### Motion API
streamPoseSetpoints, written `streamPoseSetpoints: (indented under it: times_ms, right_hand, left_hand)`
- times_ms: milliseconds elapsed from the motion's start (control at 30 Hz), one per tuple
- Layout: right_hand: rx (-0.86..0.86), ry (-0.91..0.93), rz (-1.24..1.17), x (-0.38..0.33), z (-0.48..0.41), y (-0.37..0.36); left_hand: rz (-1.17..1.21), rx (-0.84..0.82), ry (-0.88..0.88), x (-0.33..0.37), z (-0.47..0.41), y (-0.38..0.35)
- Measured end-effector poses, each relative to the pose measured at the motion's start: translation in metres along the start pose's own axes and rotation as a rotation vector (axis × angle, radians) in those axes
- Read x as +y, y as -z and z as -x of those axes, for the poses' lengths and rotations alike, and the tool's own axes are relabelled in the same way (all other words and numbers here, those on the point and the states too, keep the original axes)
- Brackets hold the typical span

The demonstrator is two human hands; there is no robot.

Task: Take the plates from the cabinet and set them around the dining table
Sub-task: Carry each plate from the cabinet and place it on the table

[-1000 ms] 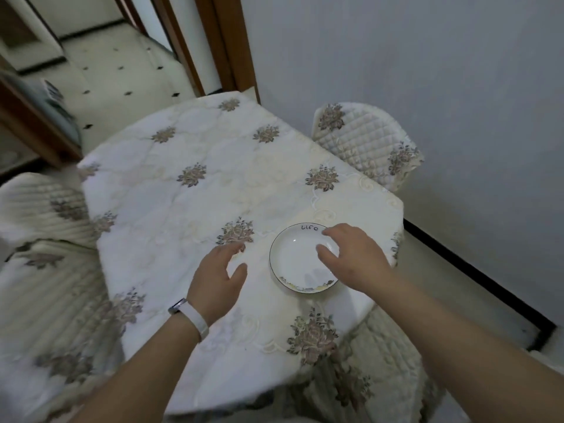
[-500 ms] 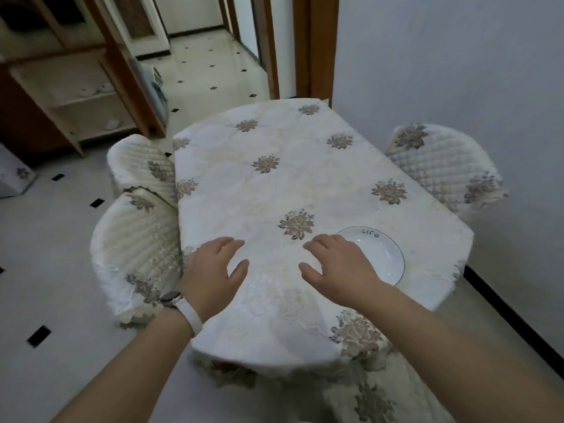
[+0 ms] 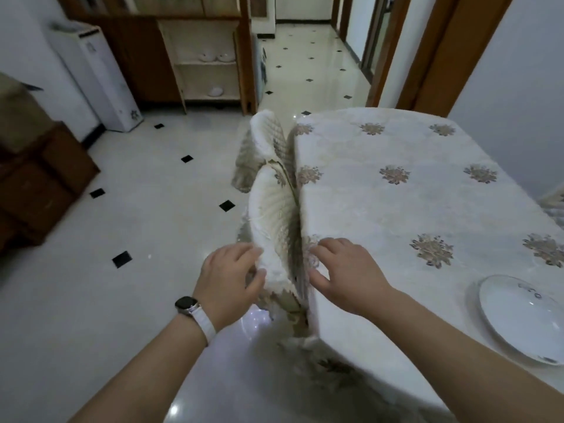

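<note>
White plate [image 3: 525,322] with thin dark rim and small dark lettering, flat at lower right on dining table [image 3: 396,209] draped in pale floral cloth. Open wooden cabinet [image 3: 207,77] at upper centre-left, well apart; white dishes [image 3: 216,57] on its shelves, two above, one below.

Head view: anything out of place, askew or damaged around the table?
Nothing stands out. The plate lies flat and whole near the table's near edge. The cabinet stands open with dishes on its shelves, as the job would leave it. No spills show.
</note>
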State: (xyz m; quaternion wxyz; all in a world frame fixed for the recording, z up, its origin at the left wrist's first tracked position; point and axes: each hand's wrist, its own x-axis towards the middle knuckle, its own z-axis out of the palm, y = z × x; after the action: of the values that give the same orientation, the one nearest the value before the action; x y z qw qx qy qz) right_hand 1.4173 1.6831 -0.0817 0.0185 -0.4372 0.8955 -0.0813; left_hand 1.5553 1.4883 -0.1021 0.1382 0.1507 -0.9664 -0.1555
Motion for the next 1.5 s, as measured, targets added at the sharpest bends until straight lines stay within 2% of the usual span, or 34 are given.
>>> streamPoseSetpoints:
  times_ms: [200, 500, 833, 1133, 1500]
  right_hand:
    - [-0.001, 0.151, -0.029, -0.119, -0.069, -0.014]
    - [0.039, 0.328, -0.026, -0.217, -0.14, -0.025]
    - [-0.008, 0.4, -0.06, -0.245, -0.245, -0.058]
    - [-0.03, 0.424, -0.044, -0.231, -0.385, -0.068]
    - [-0.021, 0.348, -0.057, -0.198, -0.521, -0.054]
  left_hand:
    - [-0.04, 0.049, 0.113, -0.111, 0.027, 0.048]
    - [-0.072, 0.127, 0.264, -0.206, 0.048, 0.093]
    - [-0.116, 0.159, 0.339, -0.272, 0.001, 0.107]
    - [-0.154, 0.073, 0.341, -0.34, -0.132, 0.108]
    - [-0.217, 0.09, 0.245, -0.388, -0.266, 0.121]
